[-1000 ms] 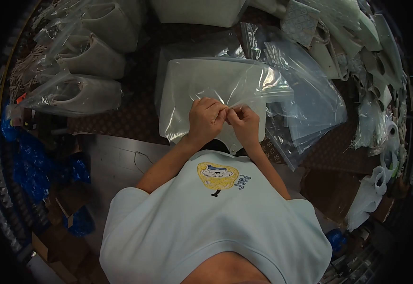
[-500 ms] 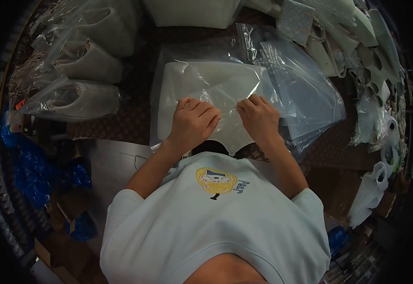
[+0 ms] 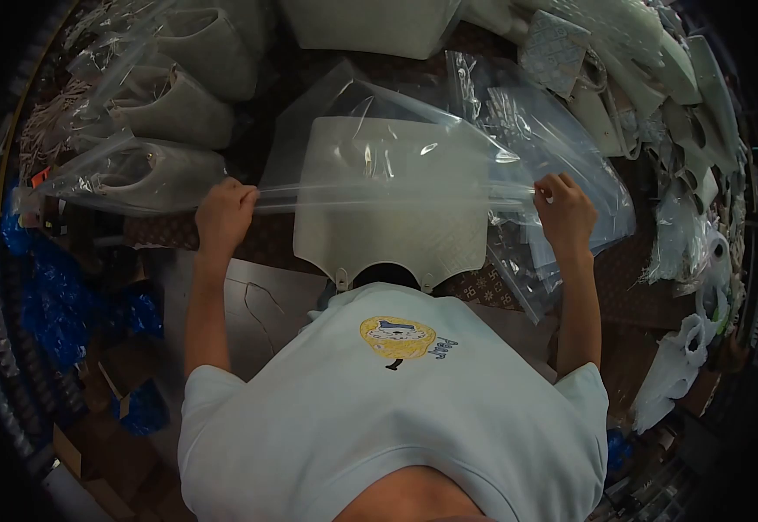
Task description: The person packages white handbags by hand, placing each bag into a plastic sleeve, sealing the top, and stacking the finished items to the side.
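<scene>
A clear plastic bag (image 3: 279, 198) is stretched wide between my two hands, its near edge pulled into a straight band. My left hand (image 3: 225, 216) pinches the left end of that edge, and my right hand (image 3: 567, 211) grips the right end with curled fingers. Beneath the plastic, a cream-white handbag (image 3: 387, 244) lies flat with its curved cutout and small metal fittings towards my body. The bag's far part spreads over the handbag's upper half. Neither hand touches the handbag.
On the right lies a fanned stack of clear plastic bags (image 3: 561, 165). Wrapped white handbags (image 3: 170, 178) stand in a row on the left, and another white bag (image 3: 370, 26) stands at the back. More pale bags (image 3: 601, 104) pile up at right. Blue plastic (image 3: 53, 304) hangs lower left.
My hands have moved far apart, left and right, from close together over the handbag. The plastic bag's edge is now drawn taut across, and the handbag's near part shows uncovered.
</scene>
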A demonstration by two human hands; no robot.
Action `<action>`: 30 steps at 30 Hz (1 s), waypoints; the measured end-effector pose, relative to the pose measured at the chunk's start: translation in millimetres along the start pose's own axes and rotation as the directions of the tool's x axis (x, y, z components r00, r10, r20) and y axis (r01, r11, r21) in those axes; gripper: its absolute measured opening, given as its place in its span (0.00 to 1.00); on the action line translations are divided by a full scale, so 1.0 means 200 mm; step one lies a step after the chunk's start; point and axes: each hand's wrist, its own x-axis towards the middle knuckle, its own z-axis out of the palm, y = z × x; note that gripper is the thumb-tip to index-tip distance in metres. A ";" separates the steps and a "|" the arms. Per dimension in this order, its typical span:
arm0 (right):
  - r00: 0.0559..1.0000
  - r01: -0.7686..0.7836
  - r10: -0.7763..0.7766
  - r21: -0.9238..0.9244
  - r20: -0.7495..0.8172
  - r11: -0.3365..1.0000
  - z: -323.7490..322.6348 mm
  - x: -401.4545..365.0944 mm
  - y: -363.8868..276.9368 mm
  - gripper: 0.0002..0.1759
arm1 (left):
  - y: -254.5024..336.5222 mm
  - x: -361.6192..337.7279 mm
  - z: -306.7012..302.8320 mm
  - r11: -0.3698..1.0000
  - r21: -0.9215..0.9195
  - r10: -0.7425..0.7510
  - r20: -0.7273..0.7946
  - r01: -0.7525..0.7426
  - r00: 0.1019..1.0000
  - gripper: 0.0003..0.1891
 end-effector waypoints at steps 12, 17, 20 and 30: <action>0.856 0.045 0.172 0.403 -0.487 0.914 -0.20 0.40 0.17 0.15 | 0.32 0.54 -0.60 0.745 -0.552 -0.353 -0.802 -0.375 0.481 0.18; 0.931 -0.125 0.292 0.944 0.218 -0.305 0.18 0.34 0.19 0.15 | 0.28 0.49 -0.05 -0.251 -0.966 -0.434 0.172 0.064 0.885 0.18; 0.823 -0.235 0.223 0.670 0.523 -0.705 0.60 0.43 0.17 0.16 | 0.09 0.66 0.46 -0.670 -0.735 -0.307 0.406 0.107 0.861 0.20; 0.671 -0.636 0.332 0.745 0.663 -0.201 1.19 0.24 0.16 0.32 | 0.03 0.68 0.85 -0.181 -0.771 -0.342 0.631 0.610 0.696 0.28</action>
